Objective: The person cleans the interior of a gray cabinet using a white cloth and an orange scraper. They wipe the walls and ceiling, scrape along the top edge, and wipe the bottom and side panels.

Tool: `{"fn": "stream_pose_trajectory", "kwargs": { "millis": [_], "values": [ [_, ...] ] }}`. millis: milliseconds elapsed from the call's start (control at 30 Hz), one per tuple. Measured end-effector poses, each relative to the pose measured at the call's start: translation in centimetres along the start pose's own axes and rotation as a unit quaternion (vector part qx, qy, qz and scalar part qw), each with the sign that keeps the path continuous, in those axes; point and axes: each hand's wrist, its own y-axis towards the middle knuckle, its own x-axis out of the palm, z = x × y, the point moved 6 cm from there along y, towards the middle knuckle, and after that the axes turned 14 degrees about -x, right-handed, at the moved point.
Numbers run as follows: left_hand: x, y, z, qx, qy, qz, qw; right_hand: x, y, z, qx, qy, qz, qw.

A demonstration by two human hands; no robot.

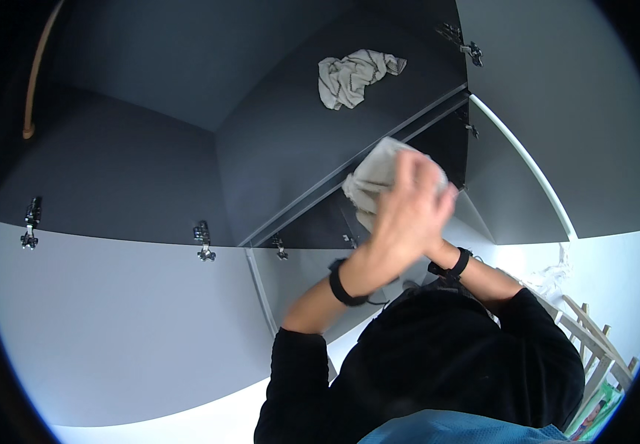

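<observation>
A whitish cloth [372, 172] is bunched at my hands, over the front edge of a dark cabinet shelf. My left hand [411, 205] lies across the cloth, blurred, with its fingers bent over it. Most of my right hand [436, 244] is hidden behind the left one; only the wrist side shows, so its hold cannot be told. On the shelf [298, 144] beyond lies a crumpled white cloth with dark stripes [353, 77], apart from my hands.
Open cabinet doors stand at the left [120, 322] and right [564, 122], with metal hinges [203, 241]. A white strip [525, 155] runs along the right door. A wooden rack [597, 344] stands at lower right. A wooden rod [34, 83] hangs at upper left.
</observation>
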Motion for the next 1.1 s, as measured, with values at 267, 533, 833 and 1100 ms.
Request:
{"fn": "stream_pose_trajectory", "kwargs": {
  "millis": [267,533,833,1100],
  "values": [
    [-5.3,1.4,-4.2,0.002,-0.027,0.112,0.993,-3.5,3.0,-2.2,0.095,0.184,0.107,0.972],
    [-3.6,-0.6,-12.4,-0.206,-0.123,0.004,0.971,-6.2,4.1,-2.6,0.128,0.257,0.167,0.943],
    [-4.0,-3.1,-14.1,-0.15,-0.243,-0.014,0.958,-5.9,3.8,-2.3,0.196,0.301,0.222,0.906],
    [13.4,-3.6,-16.6,-0.348,-0.73,-0.14,0.572,-5.1,2.8,-1.7,0.3,0.202,0.201,0.911]
  ]
}}
